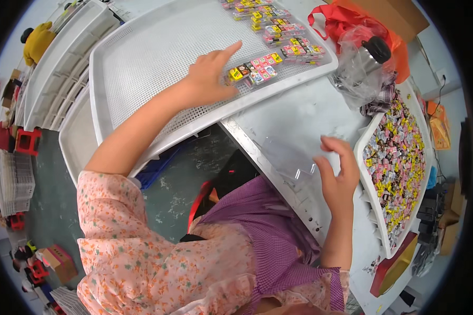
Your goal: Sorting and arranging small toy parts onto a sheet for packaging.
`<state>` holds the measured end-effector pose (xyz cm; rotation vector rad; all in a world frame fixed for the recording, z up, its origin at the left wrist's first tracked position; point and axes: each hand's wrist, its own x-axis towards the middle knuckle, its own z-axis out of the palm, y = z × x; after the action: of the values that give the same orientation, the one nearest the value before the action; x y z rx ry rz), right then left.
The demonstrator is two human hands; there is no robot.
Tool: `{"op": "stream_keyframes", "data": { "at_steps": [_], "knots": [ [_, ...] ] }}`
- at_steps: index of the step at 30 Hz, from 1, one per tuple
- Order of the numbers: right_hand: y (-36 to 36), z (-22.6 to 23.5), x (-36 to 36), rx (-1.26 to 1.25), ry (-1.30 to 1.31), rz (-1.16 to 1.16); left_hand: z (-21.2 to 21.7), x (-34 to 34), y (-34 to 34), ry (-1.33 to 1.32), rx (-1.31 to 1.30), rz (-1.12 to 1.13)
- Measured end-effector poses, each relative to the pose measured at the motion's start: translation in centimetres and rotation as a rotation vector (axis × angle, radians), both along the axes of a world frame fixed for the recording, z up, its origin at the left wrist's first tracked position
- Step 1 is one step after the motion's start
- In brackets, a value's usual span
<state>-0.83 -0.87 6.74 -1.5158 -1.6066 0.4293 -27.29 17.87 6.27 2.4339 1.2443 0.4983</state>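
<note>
My left hand (211, 75) reaches over the large white perforated tray (142, 68), thumb and fingers spread wide. Just right of it lies a clear pack of small printed blocks (256, 69) in pink, yellow, black and white. Over the table, my right hand (340, 176) is curved with a gap between thumb and fingertips, and nothing shows between them. A clear plastic tray or sheet (289, 159) lies by its thumb at the table's edge; whether they touch I cannot tell.
More block packs (284, 32) line the tray's right side. A white tray heaped with loose small blocks (397, 163) stands at right. Behind it are a bagged steel flask (360, 63) and a red bag (352, 23). Stacked white trays (71, 58) stand at far left.
</note>
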Motion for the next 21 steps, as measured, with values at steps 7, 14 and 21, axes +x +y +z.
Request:
{"op": "stream_keyframes", "data": {
  "at_steps": [7, 14, 21],
  "knots": [
    [5.4, 1.9, -1.8, 0.165, -0.044, 0.106, 1.4, 3.1, 1.4, 0.244, -0.259, 0.014],
    [7.8, 2.0, -3.4, 0.120, 0.026, 0.207, 2.5, 3.3, 1.9, 0.198, -0.381, -0.017],
    [8.6, 1.0, -3.4, 0.115, 0.049, 0.245, 0.2, 3.1, 3.2, 0.213, -0.275, 0.006]
  ]
}}
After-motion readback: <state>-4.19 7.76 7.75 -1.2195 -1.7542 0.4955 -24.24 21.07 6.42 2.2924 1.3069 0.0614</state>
